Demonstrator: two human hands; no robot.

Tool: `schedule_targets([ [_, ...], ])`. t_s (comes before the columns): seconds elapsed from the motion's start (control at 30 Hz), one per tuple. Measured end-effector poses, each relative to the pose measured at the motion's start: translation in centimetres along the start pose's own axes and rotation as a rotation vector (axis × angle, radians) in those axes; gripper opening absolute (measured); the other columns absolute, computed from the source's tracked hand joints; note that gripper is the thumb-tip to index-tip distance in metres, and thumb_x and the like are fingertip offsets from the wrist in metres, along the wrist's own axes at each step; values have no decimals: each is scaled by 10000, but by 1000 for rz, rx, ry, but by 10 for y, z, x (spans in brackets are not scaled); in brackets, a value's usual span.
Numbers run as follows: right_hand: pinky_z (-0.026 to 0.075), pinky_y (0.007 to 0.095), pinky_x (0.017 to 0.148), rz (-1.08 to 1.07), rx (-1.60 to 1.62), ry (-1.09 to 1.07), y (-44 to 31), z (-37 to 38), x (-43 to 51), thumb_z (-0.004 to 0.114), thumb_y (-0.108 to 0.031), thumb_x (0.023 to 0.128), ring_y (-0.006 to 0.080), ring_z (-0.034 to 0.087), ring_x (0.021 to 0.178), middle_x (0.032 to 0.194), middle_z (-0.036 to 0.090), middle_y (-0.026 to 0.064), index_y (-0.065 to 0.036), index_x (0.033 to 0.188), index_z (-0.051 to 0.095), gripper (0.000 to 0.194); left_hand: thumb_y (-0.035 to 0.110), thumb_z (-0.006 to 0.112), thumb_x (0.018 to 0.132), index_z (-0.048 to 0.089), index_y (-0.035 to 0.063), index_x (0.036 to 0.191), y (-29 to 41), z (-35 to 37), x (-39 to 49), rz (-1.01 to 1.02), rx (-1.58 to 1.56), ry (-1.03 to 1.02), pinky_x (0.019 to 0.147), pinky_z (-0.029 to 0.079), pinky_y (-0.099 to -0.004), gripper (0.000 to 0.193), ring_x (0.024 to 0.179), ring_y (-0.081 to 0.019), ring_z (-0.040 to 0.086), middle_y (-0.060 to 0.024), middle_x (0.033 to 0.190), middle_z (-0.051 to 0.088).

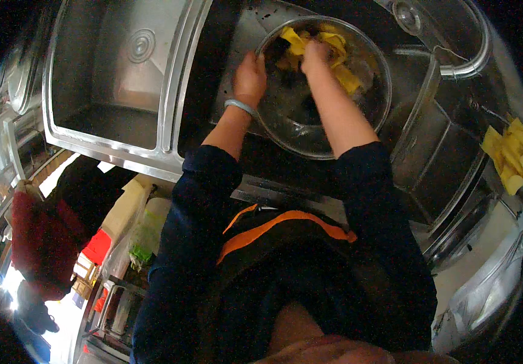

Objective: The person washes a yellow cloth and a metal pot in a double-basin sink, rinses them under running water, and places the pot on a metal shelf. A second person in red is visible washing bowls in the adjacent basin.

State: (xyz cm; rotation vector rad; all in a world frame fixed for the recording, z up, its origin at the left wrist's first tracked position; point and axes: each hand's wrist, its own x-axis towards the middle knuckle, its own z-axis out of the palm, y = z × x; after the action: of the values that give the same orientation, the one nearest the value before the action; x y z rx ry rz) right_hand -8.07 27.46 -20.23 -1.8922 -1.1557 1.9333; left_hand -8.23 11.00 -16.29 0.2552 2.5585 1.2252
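A large round basin (284,107), seemingly metal, stands in the sink compartment (252,34) before me. My left hand (250,79) has hold of its left rim; a pale band circles that wrist. Inside the basin, my right hand (317,55) is closed on a crumpled yellow cloth (294,42). More yellow cloth (349,80) lies to the right of that hand, and it cannot be told whether it is the same piece. My right fingertips are hidden by the hand itself. The basin's dark interior looks wet.
Left of the basin is another steel sink compartment (125,91) with a drain (142,44). A further sink (430,150) lies to the right, with a yellow cloth (509,154) beyond it. Another person (47,241) in a dark red top stands at lower left, near a metal rack (116,309).
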Motion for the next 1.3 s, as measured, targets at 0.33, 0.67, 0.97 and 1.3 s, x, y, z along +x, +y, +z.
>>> schedule_targets([
  [0.33,400,443,855,-655,-1277,-1069,128,-183,-72,492,-123,860,412,482,1041,1102,515,264,12,1115,545,293,296,499,917,528,-34,1178,-1,10,-35,-59,-211,-30,888,426,-388,422,1051,-389,541,-243,1116,581],
  [0.67,392,362,881,-1947,-2093,-431,-78,-181,-12,569,-165,731,217,504,984,1042,572,38,-131,854,685,173,191,521,880,489,119,1235,13,4,-28,178,96,-228,801,471,-439,364,956,-400,577,-225,1027,613],
  [0.97,421,384,810,-1323,-1851,-183,-29,-227,-29,533,-137,769,277,544,928,942,573,139,-38,883,660,198,215,501,889,453,110,1240,2,10,-24,-68,-56,-297,752,456,-495,369,869,-440,576,-246,913,620],
  [1.3,436,422,885,-461,-1419,-845,107,-136,-116,566,-142,809,375,542,1066,1137,565,241,-67,1173,553,372,249,457,927,546,97,1163,6,8,-28,81,-68,-125,747,461,-480,295,898,-442,565,-253,941,611],
])
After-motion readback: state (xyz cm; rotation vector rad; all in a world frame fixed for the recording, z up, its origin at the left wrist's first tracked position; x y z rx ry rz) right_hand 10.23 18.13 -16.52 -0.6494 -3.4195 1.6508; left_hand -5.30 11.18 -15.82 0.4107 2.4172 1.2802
